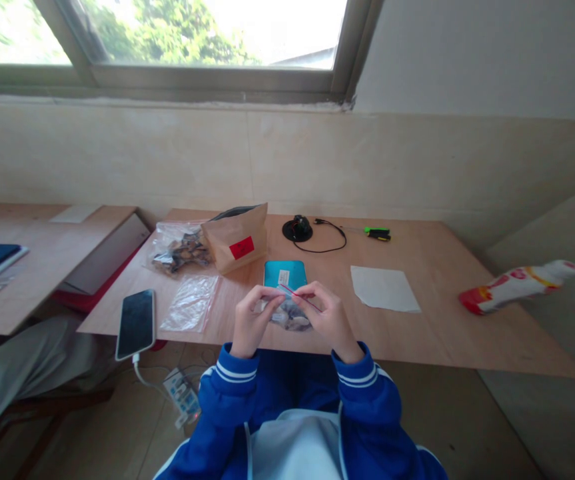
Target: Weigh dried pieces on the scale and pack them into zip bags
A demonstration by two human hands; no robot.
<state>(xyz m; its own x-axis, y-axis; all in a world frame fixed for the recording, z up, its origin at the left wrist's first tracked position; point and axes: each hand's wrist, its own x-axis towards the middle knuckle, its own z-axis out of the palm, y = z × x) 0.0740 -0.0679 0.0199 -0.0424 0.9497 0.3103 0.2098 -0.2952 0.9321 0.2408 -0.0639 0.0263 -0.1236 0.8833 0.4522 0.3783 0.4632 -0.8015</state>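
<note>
Fingers of the left hand and right hand grip the red-lined seal of a clear zip bag of dried pieces over the counter.

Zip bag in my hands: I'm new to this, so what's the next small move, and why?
Probably press along the red-lined seal to close it. Your left hand and right hand pinch the top of the clear zip bag, with pieces inside, and I can't tell whether the seal is shut.
</note>
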